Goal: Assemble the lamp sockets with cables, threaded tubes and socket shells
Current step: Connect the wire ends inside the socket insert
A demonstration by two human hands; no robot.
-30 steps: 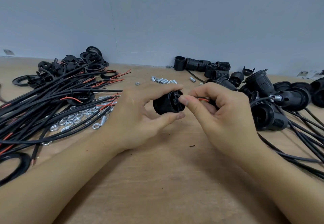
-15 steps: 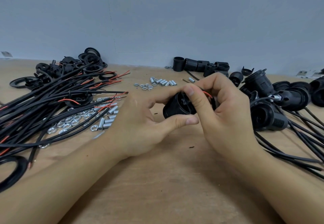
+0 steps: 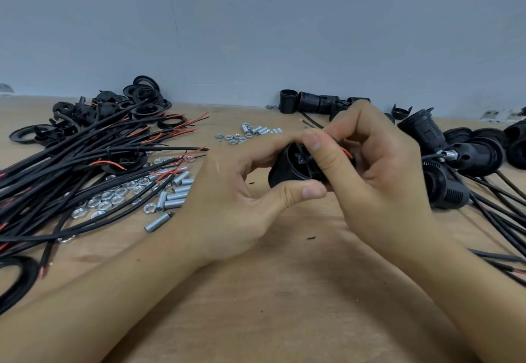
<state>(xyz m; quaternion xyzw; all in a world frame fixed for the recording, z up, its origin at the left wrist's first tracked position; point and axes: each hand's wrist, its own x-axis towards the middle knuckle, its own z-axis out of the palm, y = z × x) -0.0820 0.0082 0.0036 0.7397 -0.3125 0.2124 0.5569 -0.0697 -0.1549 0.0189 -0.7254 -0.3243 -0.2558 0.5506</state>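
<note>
Left hand [image 3: 227,200] gripping socket [image 3: 287,169] between both hands above bench; right hand [image 3: 378,180] pinching red wire [image 3: 345,151] at socket's end. Risk: wire slipping from terminal under loose pinch. Tubes [image 3: 173,197] lying just left, cables [image 3: 85,163] farther left.

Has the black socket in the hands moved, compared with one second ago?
Yes. The black socket moved right, closer to the finished sockets lying at the right.
</note>
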